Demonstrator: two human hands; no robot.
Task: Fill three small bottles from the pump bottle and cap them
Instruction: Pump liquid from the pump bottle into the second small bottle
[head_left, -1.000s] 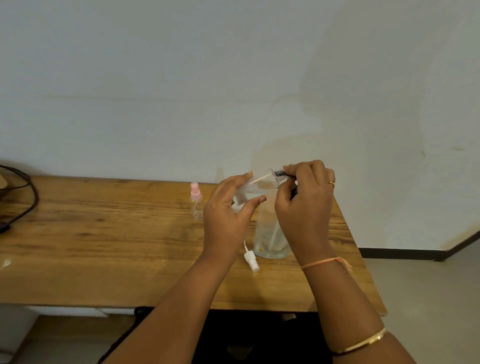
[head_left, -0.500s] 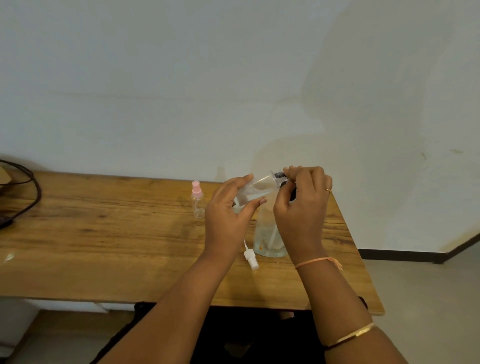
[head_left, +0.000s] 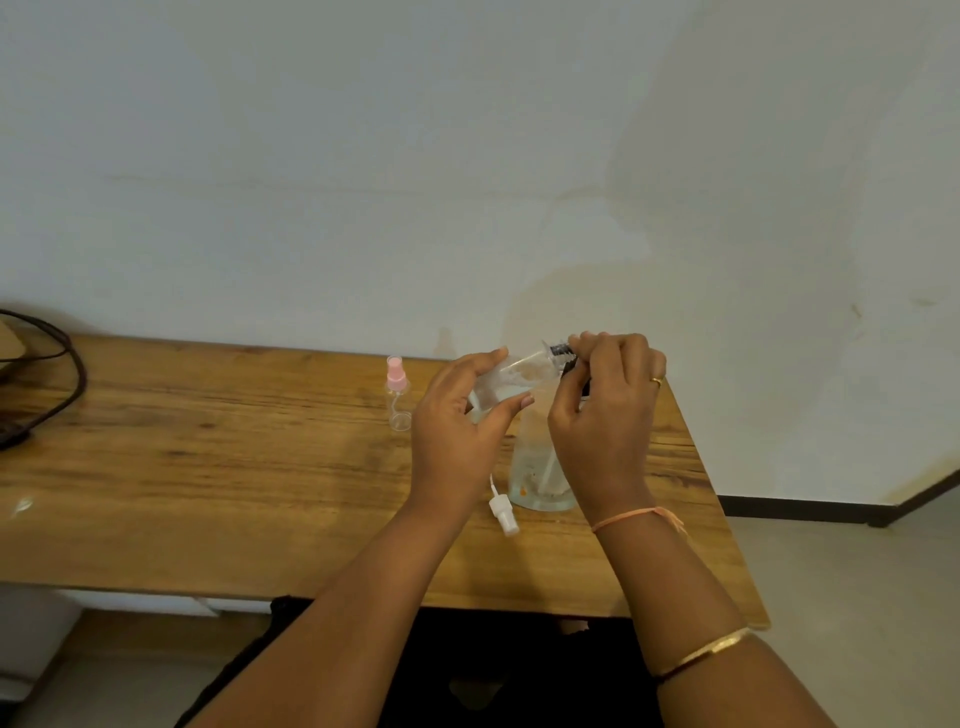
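The small clear bottle (head_left: 511, 376) is up in the air over the table (head_left: 208, 467), tipped on its side. Our left hand (head_left: 457, 431) holds its body, with the thumb under it and the fingers curled over the top. Our right hand (head_left: 608, 410) pinches a black ribbed piece (head_left: 562, 354) at the bottle's mouth with bent fingers. Behind our right hand the pump bottle (head_left: 535, 467) stands on the table. A white spray cap (head_left: 503, 512) lies flat just beside it. A pink-capped bottle (head_left: 397, 395) stands upright, off to the left.
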